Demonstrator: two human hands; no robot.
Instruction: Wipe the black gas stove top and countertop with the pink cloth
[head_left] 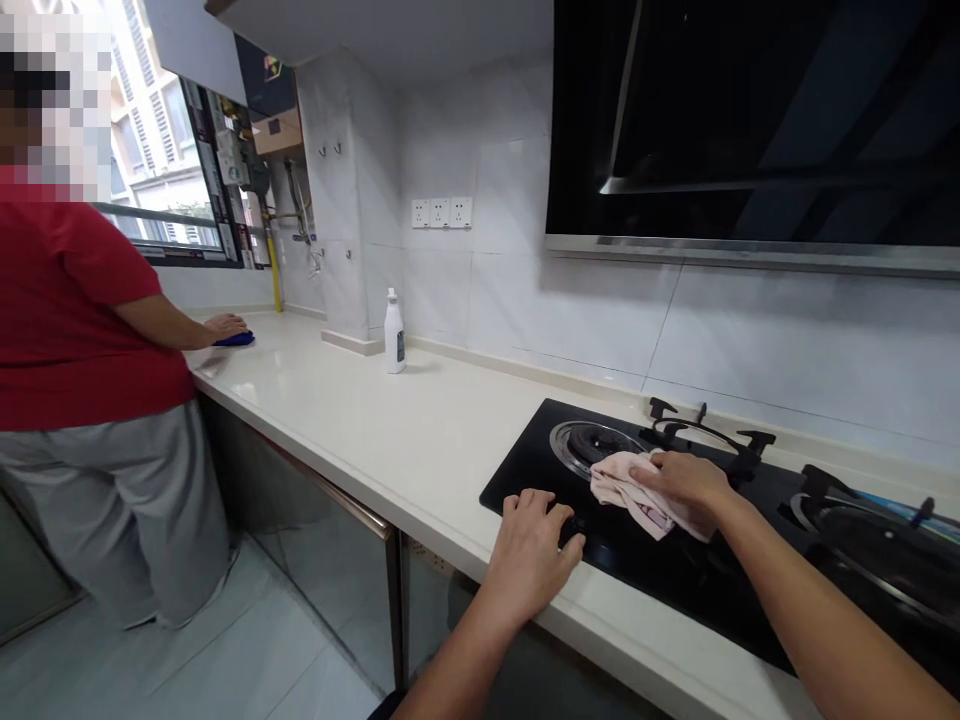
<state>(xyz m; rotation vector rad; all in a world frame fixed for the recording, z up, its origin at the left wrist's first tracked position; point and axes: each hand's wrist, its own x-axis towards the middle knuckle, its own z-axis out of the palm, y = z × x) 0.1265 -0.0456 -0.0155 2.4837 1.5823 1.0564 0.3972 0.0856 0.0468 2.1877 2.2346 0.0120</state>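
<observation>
A pale pink cloth (626, 487) is bunched under my right hand (686, 490), whose fingers grip it against the black glass gas stove (525, 460). The cloth lies at the near edge of the left burner (598, 443) and covers a little of its ring. My left hand (534, 550) rests at the stove's front left edge, fingers spread and holding nothing. Just right of the left burner, a dark pan support (701, 430) sits shifted toward the back of the stove. The right burner (885, 545) has its own support around it.
A white bottle (394, 335) stands on the cream countertop (442, 420) near the wall. At far left, a person in a red shirt (82, 290) presses a blue cloth (236, 339) on the counter. A black range hood (750, 130) overhangs the stove. Sockets (441, 212) line the wall.
</observation>
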